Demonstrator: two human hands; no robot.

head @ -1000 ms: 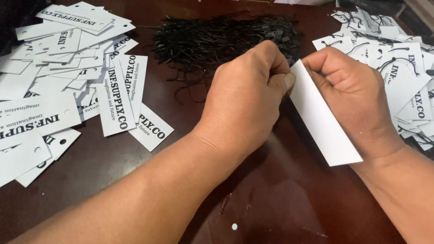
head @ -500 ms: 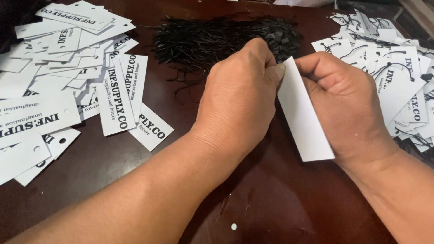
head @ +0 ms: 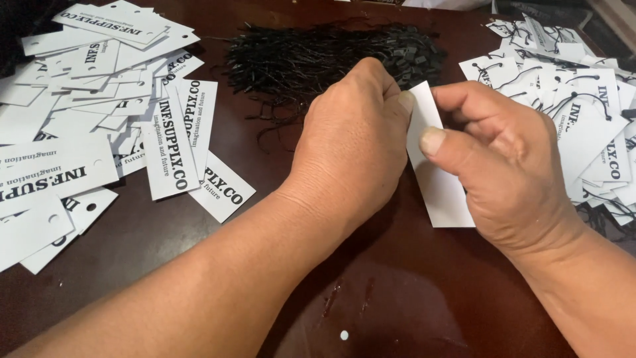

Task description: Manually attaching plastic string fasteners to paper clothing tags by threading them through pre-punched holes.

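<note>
Head view: right hand (head: 510, 166) and left hand (head: 354, 149) both pinching white tag (head: 440, 189), black strings (head: 318, 56) just beyond.

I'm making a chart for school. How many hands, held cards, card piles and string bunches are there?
Hands: 2, the left hand and the right hand
White card held between them: 1
Piles of white cards: 2, the plain pile and the strung pile
Bunch of black strings: 1
Total: 6
</note>
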